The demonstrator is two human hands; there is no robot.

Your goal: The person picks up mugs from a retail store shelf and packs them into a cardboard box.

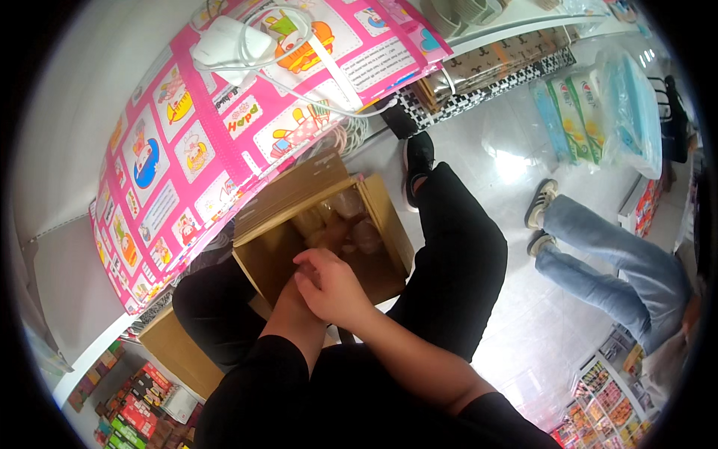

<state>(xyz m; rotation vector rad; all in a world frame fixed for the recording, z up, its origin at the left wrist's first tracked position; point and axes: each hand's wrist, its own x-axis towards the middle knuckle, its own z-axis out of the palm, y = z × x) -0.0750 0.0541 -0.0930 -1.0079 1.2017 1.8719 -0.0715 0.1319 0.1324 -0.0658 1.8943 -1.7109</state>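
Between my knees stands an open cardboard box (263, 250), its flaps folded outward. Several items in clear plastic (350, 205) lie in its shaded inside. My left forearm (291, 314) reaches to the box's near side, and my left hand is mostly hidden behind my right hand and in shadow. Across my left wrist lies my right hand (334, 289), its fingers bent over it. I cannot tell whether either hand holds anything.
A pink cartoon-printed bag (219, 151) covers the counter at upper left, bearing a white charger and cable (233, 45). Packs in plastic (578, 115) stand on the tiled floor. At right sits a person in jeans (611, 258). Boxed goods (134, 415) fill the lower left.
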